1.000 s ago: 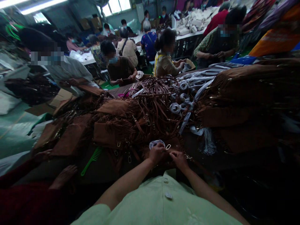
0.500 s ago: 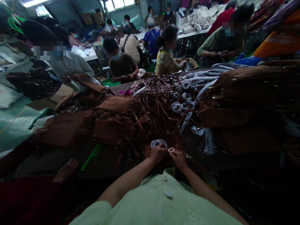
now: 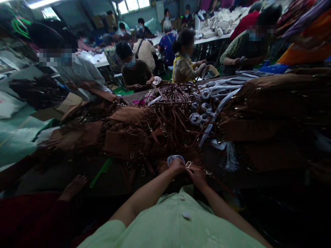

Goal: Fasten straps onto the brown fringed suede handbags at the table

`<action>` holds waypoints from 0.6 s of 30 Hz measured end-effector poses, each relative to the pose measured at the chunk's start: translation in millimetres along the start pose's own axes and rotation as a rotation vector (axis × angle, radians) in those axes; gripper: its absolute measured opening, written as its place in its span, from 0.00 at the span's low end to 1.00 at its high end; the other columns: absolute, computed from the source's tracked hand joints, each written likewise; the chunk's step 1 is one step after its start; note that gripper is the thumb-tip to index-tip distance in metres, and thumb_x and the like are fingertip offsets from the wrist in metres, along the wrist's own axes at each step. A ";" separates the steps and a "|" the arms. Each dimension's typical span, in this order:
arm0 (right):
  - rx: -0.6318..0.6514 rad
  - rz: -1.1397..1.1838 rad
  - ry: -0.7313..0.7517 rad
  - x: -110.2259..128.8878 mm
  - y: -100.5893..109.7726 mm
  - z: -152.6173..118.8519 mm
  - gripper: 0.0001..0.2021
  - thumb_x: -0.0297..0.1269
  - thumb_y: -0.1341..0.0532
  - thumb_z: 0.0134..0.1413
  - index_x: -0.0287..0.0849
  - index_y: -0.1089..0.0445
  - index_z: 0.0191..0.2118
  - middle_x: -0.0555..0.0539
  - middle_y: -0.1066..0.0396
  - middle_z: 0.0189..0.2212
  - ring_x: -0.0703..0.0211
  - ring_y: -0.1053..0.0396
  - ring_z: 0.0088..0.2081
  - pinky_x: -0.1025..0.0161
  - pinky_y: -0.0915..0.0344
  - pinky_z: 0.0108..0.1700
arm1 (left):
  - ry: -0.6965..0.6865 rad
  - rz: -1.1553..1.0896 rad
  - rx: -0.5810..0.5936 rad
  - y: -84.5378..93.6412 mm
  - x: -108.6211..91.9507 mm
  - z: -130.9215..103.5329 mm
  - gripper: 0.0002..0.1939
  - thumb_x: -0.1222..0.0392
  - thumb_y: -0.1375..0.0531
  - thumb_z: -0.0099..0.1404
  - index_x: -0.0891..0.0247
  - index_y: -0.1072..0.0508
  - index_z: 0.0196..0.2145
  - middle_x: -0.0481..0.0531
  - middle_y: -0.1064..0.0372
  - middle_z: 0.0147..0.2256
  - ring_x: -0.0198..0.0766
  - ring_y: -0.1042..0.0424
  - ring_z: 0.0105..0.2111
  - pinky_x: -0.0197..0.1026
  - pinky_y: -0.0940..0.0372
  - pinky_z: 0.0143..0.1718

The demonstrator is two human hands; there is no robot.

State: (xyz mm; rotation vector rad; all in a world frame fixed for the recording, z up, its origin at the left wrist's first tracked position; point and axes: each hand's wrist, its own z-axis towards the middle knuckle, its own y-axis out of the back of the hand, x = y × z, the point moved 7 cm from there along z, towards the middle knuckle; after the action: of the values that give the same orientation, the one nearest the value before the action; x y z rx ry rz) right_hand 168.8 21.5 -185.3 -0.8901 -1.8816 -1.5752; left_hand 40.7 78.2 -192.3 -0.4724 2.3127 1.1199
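My left hand [image 3: 178, 166] is closed, fingers bent, over a brown fringed suede-like piece [image 3: 196, 156] in front of me. A pale coil [image 3: 172, 158], seemingly a strap wrapped in thin plastic, lies against its far side; what the fingertips pinch is hidden. My right hand [image 3: 197, 176] meets it, thumb and finger pinched at the lower end of a gold-coloured oval metal ring [image 3: 189, 164]. Beside the right wrist, a brown strap with metal clasps [image 3: 207, 172] runs off to the right.
A heap of brown straps [image 3: 178, 93] fills the middle of the table, near more pale coils [image 3: 196, 119]. Stacked fringed pieces [image 3: 274, 89] stand at right. A green comb [image 3: 102, 172] lies left, close to another person's hand [image 3: 74, 186]. Several people work across the table.
The oval ring has tilted more upright between my hands, and my left hand has shifted slightly up and right. Across the table, a co-worker at right now holds up a small pale object.
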 end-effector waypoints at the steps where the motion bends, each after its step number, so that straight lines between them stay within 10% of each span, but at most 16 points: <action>1: 0.011 -0.005 0.017 1.2 0.1 0.0 0.14 0.44 0.45 0.53 0.46 0.23 0.33 0.46 0.24 0.30 0.55 0.28 0.33 0.63 0.36 0.37 | 0.059 0.015 0.020 -0.7 1.8 1.9 0.10 0.58 0.36 0.45 0.60 0.21 0.29 0.47 0.28 0.26 0.34 0.31 0.27 0.32 0.40 0.28; 12: -0.025 -0.090 -0.092 5.5 -2.1 -3.5 0.13 0.39 0.47 0.54 0.45 0.25 0.34 0.46 0.25 0.32 0.58 0.29 0.34 0.65 0.38 0.36 | 0.143 0.063 -0.003 -2.1 1.1 3.6 0.08 0.59 0.39 0.49 0.63 0.23 0.27 0.49 0.30 0.23 0.33 0.34 0.24 0.32 0.44 0.25; 18: 0.032 0.011 0.086 12.0 6.6 -7.7 0.14 0.31 0.52 0.53 0.41 0.30 0.38 0.45 0.28 0.36 0.59 0.32 0.40 0.63 0.38 0.44 | 0.030 0.141 -0.182 7.4 -11.3 -13.8 0.13 0.54 0.44 0.59 0.65 0.25 0.28 0.52 0.31 0.28 0.35 0.34 0.30 0.35 0.41 0.33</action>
State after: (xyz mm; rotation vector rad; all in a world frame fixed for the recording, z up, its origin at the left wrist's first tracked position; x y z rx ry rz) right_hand 165.9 16.4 -170.7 -0.8052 -1.8337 -1.5478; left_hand 41.8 72.6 -173.9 -0.3998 2.3106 1.4081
